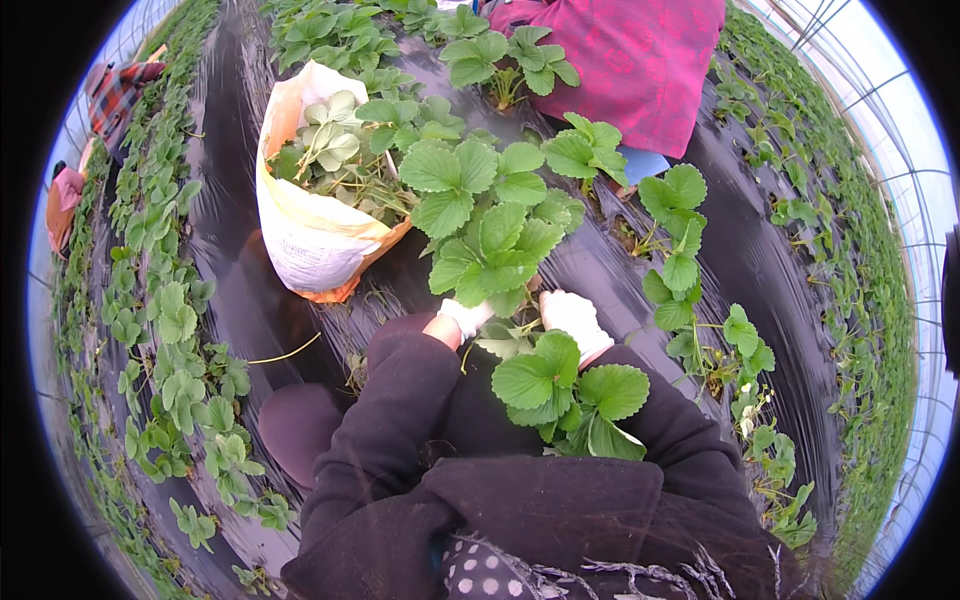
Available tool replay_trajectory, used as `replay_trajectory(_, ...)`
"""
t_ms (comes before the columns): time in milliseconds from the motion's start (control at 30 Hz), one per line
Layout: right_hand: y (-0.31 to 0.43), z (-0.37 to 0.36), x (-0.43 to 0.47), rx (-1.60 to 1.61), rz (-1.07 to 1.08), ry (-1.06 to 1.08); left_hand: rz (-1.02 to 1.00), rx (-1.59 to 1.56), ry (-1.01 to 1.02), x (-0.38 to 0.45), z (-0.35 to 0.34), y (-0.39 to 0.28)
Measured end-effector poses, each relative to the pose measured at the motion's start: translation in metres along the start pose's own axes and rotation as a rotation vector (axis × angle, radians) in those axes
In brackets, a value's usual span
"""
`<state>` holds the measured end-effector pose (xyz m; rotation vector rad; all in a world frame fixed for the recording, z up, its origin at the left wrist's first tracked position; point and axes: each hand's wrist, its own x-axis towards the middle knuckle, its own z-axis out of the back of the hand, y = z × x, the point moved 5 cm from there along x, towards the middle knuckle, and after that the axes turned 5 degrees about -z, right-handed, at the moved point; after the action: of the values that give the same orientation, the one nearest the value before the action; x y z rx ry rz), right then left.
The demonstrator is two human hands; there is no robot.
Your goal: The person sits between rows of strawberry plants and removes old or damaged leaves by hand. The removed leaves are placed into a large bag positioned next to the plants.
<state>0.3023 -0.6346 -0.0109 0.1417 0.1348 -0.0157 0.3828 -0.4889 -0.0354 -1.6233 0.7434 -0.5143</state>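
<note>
My left hand [466, 316], in a white glove, reaches under the leaves of a strawberry plant [501, 255]. Its fingers are hidden by the foliage. Across the stems from it, my right hand [574, 321], also white-gloved, is curled low beside the plant's base; what its fingertips touch is hidden. Pale, turned-over leaves [507, 341] lie between the two hands. Closer to my body, another strawberry plant [559, 386] spreads broad green leaves below my right wrist.
A white and orange woven sack [319, 232] holding cut leaves and stems stands ahead to the left. A person in a magenta garment [637, 67] is close in front. Black plastic mulch [757, 232] covers the ground. Two people, one in a plaid shirt [120, 97], are far left.
</note>
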Motion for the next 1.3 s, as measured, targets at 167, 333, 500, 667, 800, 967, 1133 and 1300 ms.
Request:
replay_trajectory(167,0.005,0.010,-0.025,0.054,0.100,0.239,-0.143,-0.281,0.040,0.003,-0.006,-0.002)
replay_trajectory(333,0.002,0.023,-0.038,-0.036,0.273,0.049,-0.056,0.464,0.198,0.003,-0.002,-0.007)
replay_trajectory(500,-0.003,0.012,-0.040,-0.073,0.199,-0.038,0.026,-0.130,0.153,0.003,0.000,0.000)
replay_trajectory(667,0.001,-0.029,-0.028,0.039,0.082,0.031,-0.182,-0.047,0.191,0.005,-0.003,-0.004)
replay_trajectory(800,-0.003,-0.041,-0.024,0.221,0.214,0.078,-0.008,0.322,0.122,-0.001,0.000,-0.016)
replay_trajectory(967,-0.015,-0.020,-0.033,0.284,0.442,0.154,0.083,0.043,0.035,-0.003,-0.007,-0.026)
replay_trajectory(1133,-0.047,0.001,-0.062,0.356,0.551,0.139,0.191,-0.621,-0.132,0.004,-0.005,0.008)
replay_trajectory(1300,-0.042,-0.031,-0.047,-0.107,0.251,0.058,-0.066,-0.869,0.180,0.015,-0.008,0.018)
